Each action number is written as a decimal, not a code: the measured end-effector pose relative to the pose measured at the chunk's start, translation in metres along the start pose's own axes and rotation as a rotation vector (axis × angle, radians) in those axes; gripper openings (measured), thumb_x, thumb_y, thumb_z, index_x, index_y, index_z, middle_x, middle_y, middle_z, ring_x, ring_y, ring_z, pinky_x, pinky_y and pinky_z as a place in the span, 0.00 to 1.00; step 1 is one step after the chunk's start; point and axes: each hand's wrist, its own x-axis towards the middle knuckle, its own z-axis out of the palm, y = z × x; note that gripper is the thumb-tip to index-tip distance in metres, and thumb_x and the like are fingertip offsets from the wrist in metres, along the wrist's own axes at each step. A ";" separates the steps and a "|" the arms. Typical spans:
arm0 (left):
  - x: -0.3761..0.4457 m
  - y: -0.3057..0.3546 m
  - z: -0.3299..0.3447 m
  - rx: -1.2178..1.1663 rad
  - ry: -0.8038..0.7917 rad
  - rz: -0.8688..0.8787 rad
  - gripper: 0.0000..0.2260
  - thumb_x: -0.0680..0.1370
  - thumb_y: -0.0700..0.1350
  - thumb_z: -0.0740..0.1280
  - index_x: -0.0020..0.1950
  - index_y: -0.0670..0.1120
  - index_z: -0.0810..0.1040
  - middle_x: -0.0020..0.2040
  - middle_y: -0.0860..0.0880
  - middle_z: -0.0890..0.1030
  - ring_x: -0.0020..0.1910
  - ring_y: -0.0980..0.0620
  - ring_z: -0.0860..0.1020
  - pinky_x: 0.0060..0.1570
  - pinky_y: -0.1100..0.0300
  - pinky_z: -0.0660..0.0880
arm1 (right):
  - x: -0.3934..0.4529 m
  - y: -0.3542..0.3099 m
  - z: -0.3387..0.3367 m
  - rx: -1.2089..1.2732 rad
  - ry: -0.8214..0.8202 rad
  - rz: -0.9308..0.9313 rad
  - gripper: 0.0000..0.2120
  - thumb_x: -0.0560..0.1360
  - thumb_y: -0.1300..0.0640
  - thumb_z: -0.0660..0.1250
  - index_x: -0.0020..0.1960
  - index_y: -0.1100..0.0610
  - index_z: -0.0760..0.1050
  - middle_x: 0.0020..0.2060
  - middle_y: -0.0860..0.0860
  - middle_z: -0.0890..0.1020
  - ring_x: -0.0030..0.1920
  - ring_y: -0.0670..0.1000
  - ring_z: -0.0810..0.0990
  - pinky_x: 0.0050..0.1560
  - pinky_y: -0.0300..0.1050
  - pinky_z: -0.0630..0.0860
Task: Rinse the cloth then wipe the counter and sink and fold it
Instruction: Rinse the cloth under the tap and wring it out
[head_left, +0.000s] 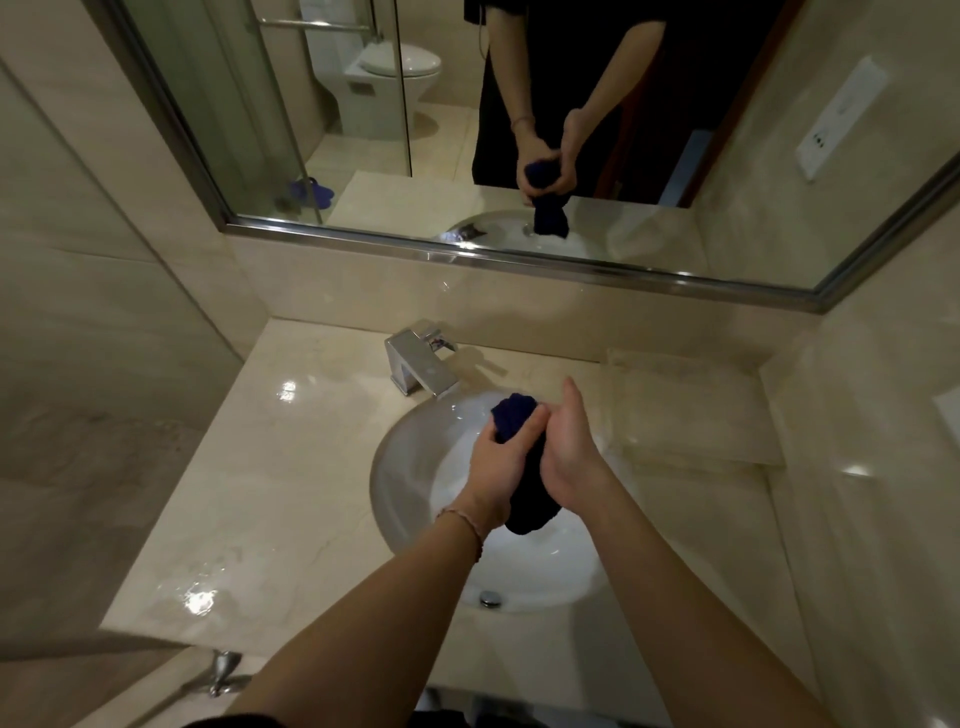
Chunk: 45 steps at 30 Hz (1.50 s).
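Observation:
A dark blue cloth, bunched into a roll, hangs over the white sink. My left hand grips the cloth's upper part with curled fingers. My right hand presses against the cloth from the right, palm on it, fingers fairly straight and pointing away from me. The cloth's lower end dangles below both hands above the basin. The beige stone counter surrounds the sink.
A square chrome faucet stands behind the sink. Wet patches shine on the counter's left side. A mirror runs along the back wall. A raised stone ledge sits to the right. The overflow drain lies at the basin's near rim.

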 end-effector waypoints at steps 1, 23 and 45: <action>0.001 -0.002 -0.002 -0.074 0.052 -0.027 0.23 0.74 0.54 0.77 0.60 0.40 0.80 0.55 0.36 0.84 0.55 0.36 0.83 0.57 0.41 0.81 | 0.001 0.004 -0.002 0.039 0.013 -0.018 0.34 0.82 0.35 0.48 0.58 0.62 0.79 0.51 0.58 0.83 0.53 0.57 0.81 0.55 0.52 0.77; 0.015 0.002 -0.009 -0.359 0.285 -0.188 0.32 0.68 0.46 0.82 0.66 0.50 0.69 0.60 0.39 0.80 0.56 0.40 0.82 0.54 0.40 0.82 | 0.022 0.065 -0.007 0.482 0.441 -0.166 0.18 0.70 0.60 0.78 0.55 0.55 0.72 0.53 0.57 0.82 0.50 0.57 0.84 0.47 0.53 0.84; 0.003 0.003 0.021 0.231 0.207 0.171 0.13 0.69 0.41 0.81 0.45 0.43 0.78 0.41 0.42 0.82 0.38 0.47 0.82 0.43 0.48 0.84 | 0.017 0.049 -0.046 0.713 0.017 0.462 0.35 0.74 0.29 0.59 0.60 0.59 0.78 0.51 0.65 0.85 0.56 0.69 0.79 0.58 0.71 0.73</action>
